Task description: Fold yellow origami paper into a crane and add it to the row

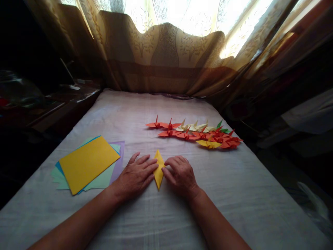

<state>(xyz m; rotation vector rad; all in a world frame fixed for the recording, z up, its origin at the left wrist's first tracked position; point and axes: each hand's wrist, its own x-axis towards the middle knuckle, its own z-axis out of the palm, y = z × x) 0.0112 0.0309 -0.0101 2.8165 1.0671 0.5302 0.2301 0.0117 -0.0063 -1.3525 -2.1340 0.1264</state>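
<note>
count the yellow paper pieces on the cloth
3: a sheet atop the paper pile on the left, a folded diamond between the left hand and the right hand, and a crane in front of the red-orange cranes. More yellow sheets may be hidden beneath.

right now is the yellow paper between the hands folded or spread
Folded: the yellow paper forms a narrow diamond, pointed at both ends.

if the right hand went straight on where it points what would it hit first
The yellow folded paper: the right hand seems to have its fingertips at the paper's edge, though contact is hard to judge.
</note>
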